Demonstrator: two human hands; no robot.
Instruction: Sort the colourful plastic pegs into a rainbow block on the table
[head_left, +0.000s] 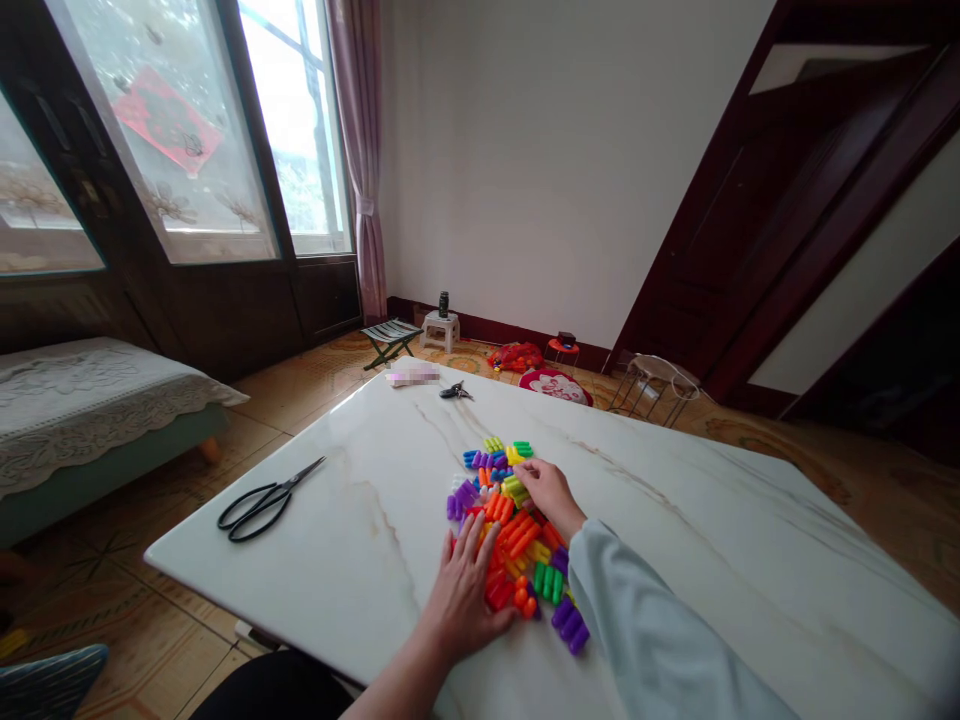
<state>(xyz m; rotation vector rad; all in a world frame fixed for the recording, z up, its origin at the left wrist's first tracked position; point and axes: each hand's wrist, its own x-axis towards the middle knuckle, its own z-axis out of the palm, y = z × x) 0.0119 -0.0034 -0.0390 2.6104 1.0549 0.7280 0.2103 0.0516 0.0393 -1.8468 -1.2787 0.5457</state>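
Observation:
A heap of small plastic pieces with rounded, finger-like ridges (523, 537) lies on the table in red, orange, purple, green, blue and yellow. My left hand (466, 592) rests palm down over the heap's near left side, fingers spread across red and orange pieces. At the far side, my right hand (550, 493) has its fingers drawn together beside a yellow piece (514, 455) and a lime-green piece (515, 489). What its fingertips pinch, if anything, is hidden. Purple pieces (571, 628) and a green piece (548, 581) lie at the near right of the heap.
Black-handled scissors (259, 508) lie on the left of the white marble-patterned table (360, 560). Near its far corner are a bunch of keys (456, 391) and a blurred packet (412, 374). Beyond stand a folding stool (391, 333) and a white stool (440, 328).

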